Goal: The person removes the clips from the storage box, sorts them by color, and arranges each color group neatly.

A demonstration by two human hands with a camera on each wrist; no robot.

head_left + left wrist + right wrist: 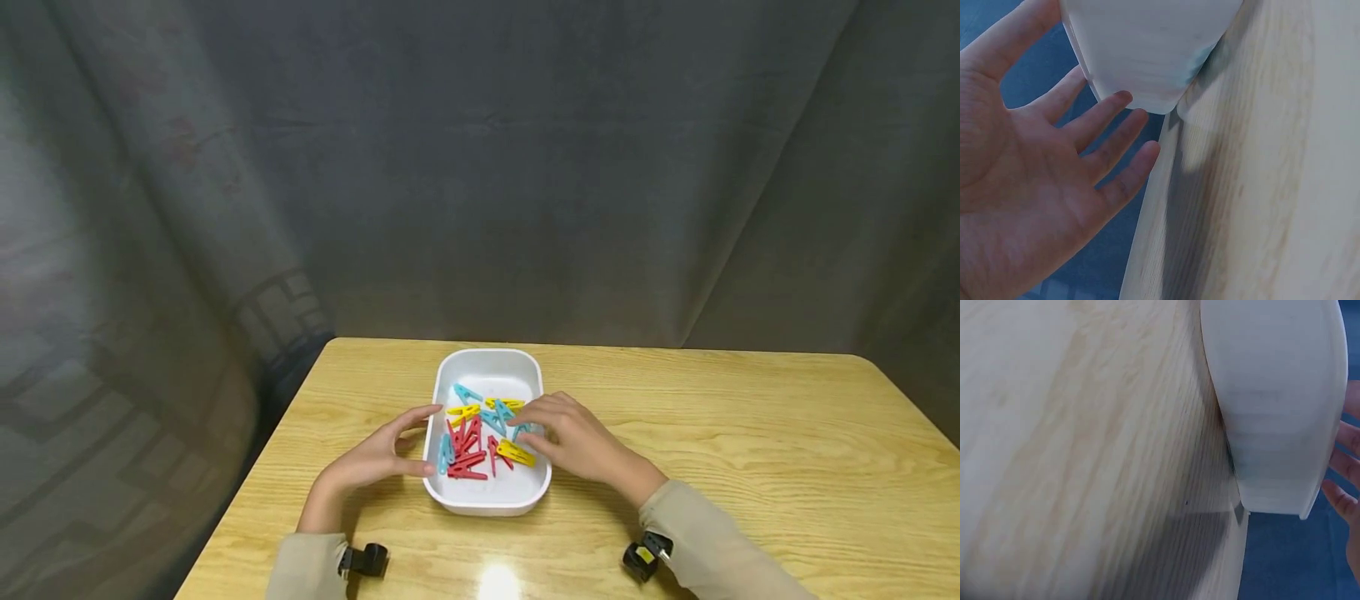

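Nothing readable is showing anywhere: no words, labels, brands or numbers are appearing on any surface.

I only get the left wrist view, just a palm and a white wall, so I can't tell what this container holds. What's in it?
Observer: The white tray holds clothespins in red, yellow and blue.
Operator: Where is the other hand?
Observer: The right hand is at the tray's right rim, fingers reaching over the pins.
Operator: Is the left hand gripping anything?
Observer: No. The left hand lies open against the tray's left side, fingertips at the wall.
Operator: What's it all on?
Observer: A wooden table before a grey curtain.
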